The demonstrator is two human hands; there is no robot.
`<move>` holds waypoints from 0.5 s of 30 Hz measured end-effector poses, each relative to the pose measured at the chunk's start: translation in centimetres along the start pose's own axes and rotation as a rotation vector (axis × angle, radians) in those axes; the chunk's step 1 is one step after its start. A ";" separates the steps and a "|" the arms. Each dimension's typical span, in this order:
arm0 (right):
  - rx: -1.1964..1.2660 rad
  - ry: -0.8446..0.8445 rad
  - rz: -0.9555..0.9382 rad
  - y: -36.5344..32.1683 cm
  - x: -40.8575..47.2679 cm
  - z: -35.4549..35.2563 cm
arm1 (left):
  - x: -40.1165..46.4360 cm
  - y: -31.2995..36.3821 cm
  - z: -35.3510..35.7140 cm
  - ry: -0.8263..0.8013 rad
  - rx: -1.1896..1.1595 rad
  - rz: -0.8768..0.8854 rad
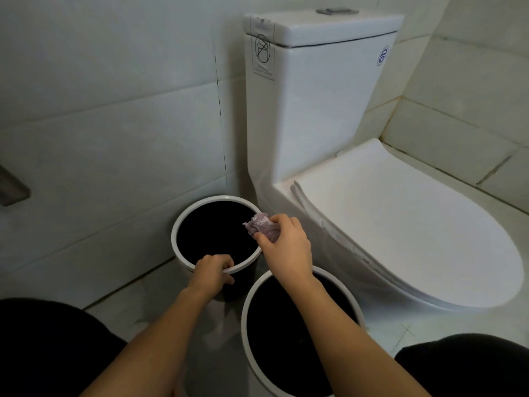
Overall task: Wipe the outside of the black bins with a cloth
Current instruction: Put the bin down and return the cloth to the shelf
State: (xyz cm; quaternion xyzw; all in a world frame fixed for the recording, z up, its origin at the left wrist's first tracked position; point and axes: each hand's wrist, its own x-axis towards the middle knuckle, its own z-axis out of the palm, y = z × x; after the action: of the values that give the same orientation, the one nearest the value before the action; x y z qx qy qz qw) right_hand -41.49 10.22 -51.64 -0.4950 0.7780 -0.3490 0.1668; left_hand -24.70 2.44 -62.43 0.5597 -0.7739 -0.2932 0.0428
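Two black bins on the tiled floor point(429, 322), both with white rims. Far bin point(183, 224) sits in the corner: tiled wall point(100, 124) close behind and to its left, toilet point(329, 110) base just beside its right edge. Near bin point(246, 310) is closer to the camera, its rim overlapping the far bin's lower right side in view (touching or just apart, cannot tell). Toilet lid point(400, 239) is down and overhangs the room to the right of both bins. Open floor strip only on the left of the near bin, running down between the forearms. Dark-clad knees sit at both bottom corners, boxing in the near side.

Left hand point(213, 272): fingers curled over the far bin's near rim, thumb on the outside wall, gripping the rim. Forearm comes in from bottom centre-left.

Right hand point(286, 245): reaches across the top of the near bin, wrist above its far rim. Fingers pinch a crumpled pale purple cloth point(262, 226), bunched tight. Cloth is at the far bin's right rim, roughly at rim height, in the narrow gap next to the toilet base. Whether it is actually contacting the rim I can't tell.

Grey fixture point(11, 187) pokes in at the left edge on the wall, well apart from the bins.
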 end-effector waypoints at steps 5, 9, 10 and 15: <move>-0.006 0.015 0.003 0.1 0.1 -0.2 | 0.6 0.7 -0.4 -0.073 0.021 -0.005; 0.017 0.031 0.020 -0.3 0.4 -1.0 | 1.1 4.2 -3.7 0.014 -0.128 0.081; 0.026 0.041 0.027 -0.4 0.6 -1.4 | 1.2 5.5 -5.0 0.071 -0.177 0.102; 0.078 0.127 0.004 -1.5 1.8 -4.4 | 1.1 12.2 -11.5 0.134 -0.425 0.261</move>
State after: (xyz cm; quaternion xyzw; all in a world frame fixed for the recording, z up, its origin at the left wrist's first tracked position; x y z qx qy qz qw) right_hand -43.98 9.92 -47.33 -0.4633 0.7738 -0.4095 0.1372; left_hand -30.82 -0.79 -47.10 0.4518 -0.7561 -0.4034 0.2480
